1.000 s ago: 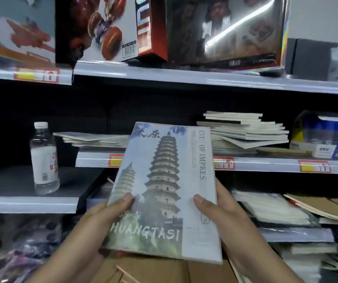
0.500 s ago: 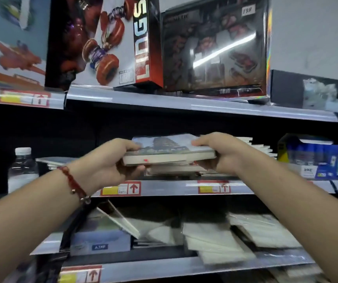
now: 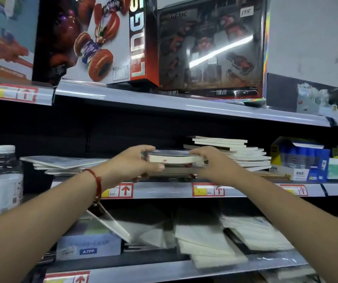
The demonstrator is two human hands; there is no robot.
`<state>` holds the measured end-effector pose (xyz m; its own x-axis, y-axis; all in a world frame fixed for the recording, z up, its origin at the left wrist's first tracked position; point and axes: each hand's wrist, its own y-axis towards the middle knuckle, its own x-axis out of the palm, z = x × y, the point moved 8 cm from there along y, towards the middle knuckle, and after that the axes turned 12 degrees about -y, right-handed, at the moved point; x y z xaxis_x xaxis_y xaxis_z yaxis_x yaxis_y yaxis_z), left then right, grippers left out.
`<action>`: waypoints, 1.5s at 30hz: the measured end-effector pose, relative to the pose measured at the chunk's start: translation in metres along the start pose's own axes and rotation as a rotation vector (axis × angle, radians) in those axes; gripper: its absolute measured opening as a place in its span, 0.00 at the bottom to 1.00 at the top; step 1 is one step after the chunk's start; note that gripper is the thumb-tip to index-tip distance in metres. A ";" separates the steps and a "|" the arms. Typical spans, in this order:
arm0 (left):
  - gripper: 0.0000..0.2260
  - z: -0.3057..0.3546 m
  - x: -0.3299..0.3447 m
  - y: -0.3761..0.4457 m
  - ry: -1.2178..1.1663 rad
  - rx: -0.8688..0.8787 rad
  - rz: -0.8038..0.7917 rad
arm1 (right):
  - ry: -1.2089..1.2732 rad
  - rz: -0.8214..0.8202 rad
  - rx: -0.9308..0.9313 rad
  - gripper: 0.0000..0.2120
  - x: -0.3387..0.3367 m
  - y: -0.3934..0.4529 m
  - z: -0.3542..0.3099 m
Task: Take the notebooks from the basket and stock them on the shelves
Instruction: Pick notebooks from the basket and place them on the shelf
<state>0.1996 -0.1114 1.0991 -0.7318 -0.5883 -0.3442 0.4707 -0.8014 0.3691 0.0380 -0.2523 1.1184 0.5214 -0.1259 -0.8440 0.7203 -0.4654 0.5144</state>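
A thick notebook [image 3: 173,158] with a pagoda cover lies flat at middle-shelf [image 3: 164,189] height, on or just above a low stack of notebooks [image 3: 176,171]. My left hand [image 3: 135,163] grips its left end, fingers over the top and thumb beneath. At the right end my right hand [image 3: 206,162] holds the book with fingers curled over the top. A taller pile of white notebooks [image 3: 233,153] sits just right of it. A flatter pile of notebooks [image 3: 62,163] lies to the left. The basket is out of view.
A water bottle [image 3: 4,180] stands at the far left. Toy boxes [image 3: 123,39] fill the top shelf. Blue boxes [image 3: 300,158] stand right of the notebook piles. Wrapped white packs [image 3: 206,240] and an A7PP box [image 3: 88,246] lie on the lower shelf.
The notebook went from upright in front of me to flat at the middle shelf, then sank lower and deeper onto the stack. Both hands stayed on its ends.
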 end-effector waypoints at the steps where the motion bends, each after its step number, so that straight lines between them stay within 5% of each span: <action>1: 0.22 0.002 0.000 0.003 0.164 0.065 0.025 | -0.134 0.013 -0.054 0.27 0.004 0.001 -0.002; 8: 0.18 0.008 -0.002 0.022 0.659 0.248 0.128 | -0.253 0.086 -0.018 0.22 0.014 0.016 0.006; 18: 0.19 0.003 0.003 0.022 0.654 0.217 0.116 | -0.216 0.090 -0.007 0.22 0.020 0.014 0.009; 22: 0.22 -0.010 -0.002 -0.009 0.502 0.298 0.289 | -0.071 0.193 0.001 0.23 0.018 -0.013 0.010; 27: 0.09 -0.050 0.013 -0.069 0.336 0.379 0.312 | -0.018 0.359 -0.050 0.17 0.038 -0.076 0.009; 31: 0.05 -0.110 0.055 -0.107 0.537 0.366 0.116 | -0.067 0.076 -0.145 0.12 0.122 -0.125 0.009; 40: 0.27 -0.373 0.175 -0.244 0.567 -0.207 -0.587 | -0.152 -0.884 -0.042 0.24 0.389 -0.331 0.040; 43: 0.22 -0.457 0.204 -0.314 0.513 -0.432 -0.729 | -0.115 -1.103 0.024 0.34 0.459 -0.408 0.050; 45: 0.21 -0.509 0.222 -0.363 0.491 -0.570 -0.763 | -0.091 -1.230 0.113 0.30 0.499 -0.454 0.054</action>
<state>0.1173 -0.0060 0.4496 -0.7109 0.2127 -0.6703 0.2261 -0.8334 -0.5043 -0.0536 -0.1517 0.4556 -0.5102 0.3894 -0.7668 0.6628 -0.3901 -0.6391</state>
